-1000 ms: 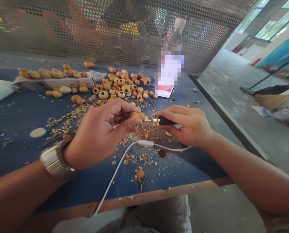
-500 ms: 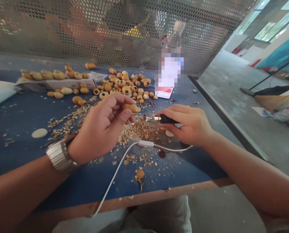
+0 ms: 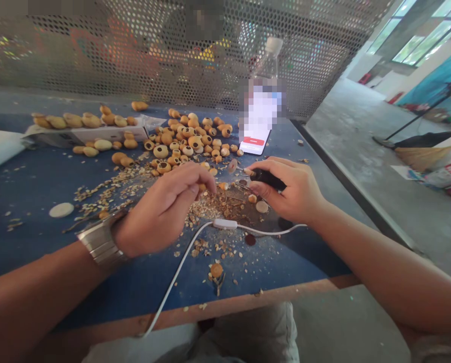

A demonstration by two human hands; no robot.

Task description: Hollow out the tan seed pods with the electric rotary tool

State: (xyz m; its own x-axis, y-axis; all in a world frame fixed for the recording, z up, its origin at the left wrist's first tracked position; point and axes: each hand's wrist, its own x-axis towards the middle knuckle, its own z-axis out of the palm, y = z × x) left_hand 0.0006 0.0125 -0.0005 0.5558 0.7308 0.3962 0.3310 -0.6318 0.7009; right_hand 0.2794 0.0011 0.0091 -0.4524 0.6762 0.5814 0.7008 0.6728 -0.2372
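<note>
The right hand [image 3: 289, 191] is closed tight around a small black-handled tool [image 3: 267, 178] with a thin metal tip. The left hand [image 3: 161, 212] is curled up and blurry, just beside the tool. A small tan bit [image 3: 202, 187] shows at its fingertips, but I can't tell if the hand is gripping it. A shiny silver metal watch [image 3: 100, 242] sits on that wrist.

Under the hands lies a heap of tan and brown crumbs [image 3: 214, 209] on the blue table [image 3: 32, 242]. A thin white cord [image 3: 183, 262] with a small white switch [image 3: 224, 224] runs across the table and over its front edge.

Up from the hands is a big pile of round tan seed shells [image 3: 187, 143], many with round dark holes. At the upper left, more long tan shells [image 3: 74, 121] sit on a flat white cardboard box [image 3: 89, 134].

A clear plastic bottle [image 3: 269, 63] stands behind a white phone [image 3: 254, 143]. A blurry patch hides most of the phone and the bottom of the bottle. Behind them stands a metal screen full of little holes [image 3: 134, 50].
</note>
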